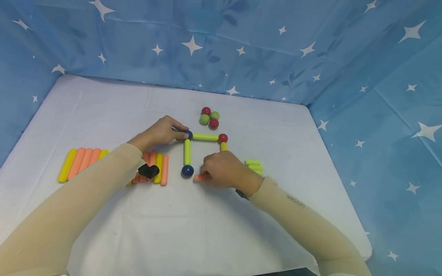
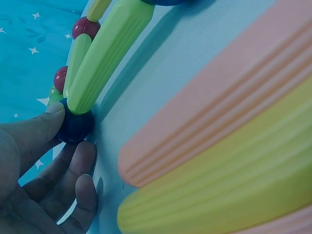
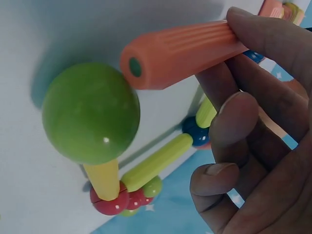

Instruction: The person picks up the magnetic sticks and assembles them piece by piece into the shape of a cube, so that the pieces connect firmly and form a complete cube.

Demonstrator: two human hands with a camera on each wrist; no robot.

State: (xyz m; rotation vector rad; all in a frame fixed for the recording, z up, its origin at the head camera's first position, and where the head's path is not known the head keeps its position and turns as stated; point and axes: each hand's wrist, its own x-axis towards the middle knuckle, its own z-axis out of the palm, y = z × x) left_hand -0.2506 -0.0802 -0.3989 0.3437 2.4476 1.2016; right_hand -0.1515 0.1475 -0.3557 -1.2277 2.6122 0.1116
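Note:
My left hand [image 1: 160, 132] pinches a dark blue ball [image 2: 75, 126] between thumb and fingers, at the far left corner of a partial frame of sticks and balls. Two light green sticks meet that ball; one leads to a red ball [image 1: 223, 138], the other to a nearer blue ball [image 1: 187, 171]. From the red ball a yellow stick [image 3: 102, 178] runs to a large green ball [image 3: 92, 114], which the right hand hides in the head view. My right hand [image 1: 226, 168] pinches an orange stick [image 3: 180, 51], one end right by the green ball; contact is unclear.
Orange and yellow sticks [image 1: 164, 170] lie in a row at left, partly under the left forearm. Two red and two green balls [image 1: 205, 119] cluster behind the frame. Short green sticks [image 1: 253, 167] lie right of the right hand. A blue star-patterned curtain [image 1: 207, 46] borders the white table.

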